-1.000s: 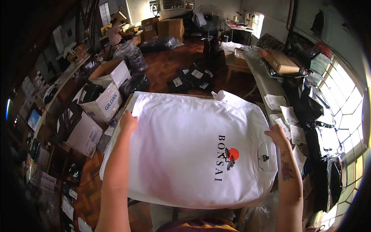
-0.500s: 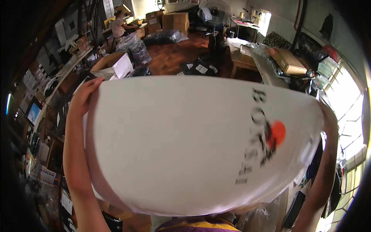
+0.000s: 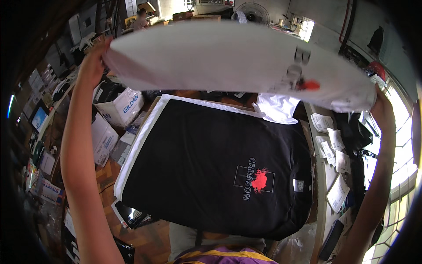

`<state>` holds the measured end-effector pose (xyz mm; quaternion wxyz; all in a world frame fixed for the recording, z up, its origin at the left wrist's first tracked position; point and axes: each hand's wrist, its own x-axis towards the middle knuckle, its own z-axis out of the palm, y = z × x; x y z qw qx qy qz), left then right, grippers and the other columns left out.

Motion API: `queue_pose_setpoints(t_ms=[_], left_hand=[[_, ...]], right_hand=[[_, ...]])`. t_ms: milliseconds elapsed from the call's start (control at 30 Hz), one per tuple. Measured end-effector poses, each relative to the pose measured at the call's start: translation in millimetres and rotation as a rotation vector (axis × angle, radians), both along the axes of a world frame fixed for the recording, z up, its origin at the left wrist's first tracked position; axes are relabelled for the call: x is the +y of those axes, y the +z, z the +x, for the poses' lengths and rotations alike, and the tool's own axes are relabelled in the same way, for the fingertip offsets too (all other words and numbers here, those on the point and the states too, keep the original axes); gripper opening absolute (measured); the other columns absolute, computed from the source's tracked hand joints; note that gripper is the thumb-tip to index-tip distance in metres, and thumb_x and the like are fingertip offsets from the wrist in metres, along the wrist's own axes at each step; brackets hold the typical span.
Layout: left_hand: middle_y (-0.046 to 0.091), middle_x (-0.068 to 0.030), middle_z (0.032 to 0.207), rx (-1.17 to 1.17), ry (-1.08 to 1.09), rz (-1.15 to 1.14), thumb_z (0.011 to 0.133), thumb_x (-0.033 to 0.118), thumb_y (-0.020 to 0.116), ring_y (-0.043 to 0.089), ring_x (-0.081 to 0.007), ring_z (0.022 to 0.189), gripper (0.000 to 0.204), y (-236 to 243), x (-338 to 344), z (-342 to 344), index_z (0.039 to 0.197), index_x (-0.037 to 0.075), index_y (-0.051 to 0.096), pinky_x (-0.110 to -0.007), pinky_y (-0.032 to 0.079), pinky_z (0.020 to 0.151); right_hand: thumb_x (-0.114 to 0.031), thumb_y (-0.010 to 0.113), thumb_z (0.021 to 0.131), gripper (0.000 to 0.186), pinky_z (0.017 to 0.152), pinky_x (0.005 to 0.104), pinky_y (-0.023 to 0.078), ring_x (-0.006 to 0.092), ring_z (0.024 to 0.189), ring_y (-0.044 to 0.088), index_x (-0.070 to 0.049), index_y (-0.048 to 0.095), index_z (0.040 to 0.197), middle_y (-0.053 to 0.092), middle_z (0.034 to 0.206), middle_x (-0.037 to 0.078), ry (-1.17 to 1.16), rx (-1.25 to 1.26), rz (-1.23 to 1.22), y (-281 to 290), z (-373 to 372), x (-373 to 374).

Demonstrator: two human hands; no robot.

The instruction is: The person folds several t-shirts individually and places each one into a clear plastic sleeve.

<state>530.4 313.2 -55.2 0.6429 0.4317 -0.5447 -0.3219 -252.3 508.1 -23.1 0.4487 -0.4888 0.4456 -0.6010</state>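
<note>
A white T-shirt [image 3: 211,57] with dark lettering and a red dot hangs stretched between my raised hands, slightly blurred. My left hand [image 3: 94,64] grips its left end, while my right hand [image 3: 383,110] holds the right end; the right fingers are partly hidden. Below the held shirt, and apart from it, a black T-shirt [image 3: 189,158] lies flat with a red print and pale lettering. White fabric [image 3: 145,127] shows along its left and far edges. A bunched white piece of cloth [image 3: 279,108] sits at its far right corner.
White cartons [image 3: 118,108] stand on the left beside a cluttered bench. Paper slips [image 3: 338,193] cover a narrow table on the right, with a dark case [image 3: 332,240] near its front. Beyond are a fan [image 3: 251,16] and a seated person [image 3: 140,20].
Both hands have risen and moved away from me with the white T-shirt. The shirt now tilts flatter, and the black T-shirt beneath has come into view.
</note>
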Motion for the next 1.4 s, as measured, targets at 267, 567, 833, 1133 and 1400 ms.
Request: queue_pose_setpoints(t_ms=[267,567,833,1133,1400], left_hand=[[0.068,-0.0008,0.091,-0.228,0.094,0.432,0.086,0.024,0.073,0.059,-0.0097,0.086,0.026,-202.2,189.5,34.5,0.099,0.002,0.072,-0.027,0.044,0.084],[0.063,0.0042,0.09,-0.221,0.114,0.395,0.088,0.009,0.073,0.055,-0.0057,0.082,0.019,-283.8,267.4,48.0,0.105,0.004,0.072,-0.021,0.044,0.075],[0.063,-0.0073,0.094,-1.03,0.493,0.113,0.07,0.001,0.072,0.06,-0.0245,0.095,0.024,-274.8,267.8,23.1,0.091,0.011,0.074,-0.034,0.047,0.082],[0.06,-0.0185,0.116,-1.061,-0.134,0.088,0.089,0.057,0.06,0.061,-0.0369,0.107,0.058,-290.0,137.8,-335.4,0.109,0.003,0.066,-0.048,0.048,0.092],[0.062,-0.012,0.105,-0.482,-0.636,0.134,0.093,0.015,0.063,0.061,-0.0277,0.095,0.02,-279.5,137.8,-360.2,0.111,0.01,0.057,-0.041,0.047,0.083]], right_hand=[[-0.024,0.067,0.093,0.022,0.072,0.0287,0.044,0.0103,0.078,0.056,-0.003,0.069,0.097,0.063,0.095,0.002,-0.569,0.428,0.592,-235.8,108.1,227.8],[-0.014,0.074,0.085,0.024,0.066,0.0327,0.043,0.0212,0.071,0.054,0.007,0.063,0.079,0.057,0.082,0.011,-0.721,0.877,0.394,-294.7,165.8,269.7],[0.004,0.064,0.074,0.035,0.09,0.0456,0.046,0.0415,0.106,0.057,-0.001,0.058,0.109,0.055,0.115,0.021,-0.642,1.282,0.289,-272.9,204.3,233.0],[-0.007,0.06,0.088,0.036,0.095,0.0433,0.048,0.0383,0.112,0.059,0.004,0.059,0.122,0.062,0.115,0.025,-0.706,1.259,0.459,-324.2,176.1,-5.7],[0.008,0.068,0.083,0.013,0.085,0.0234,0.049,0.0096,0.095,0.063,0.003,0.067,0.094,0.071,0.104,0.007,-0.025,0.182,0.238,-293.5,131.9,28.7]])
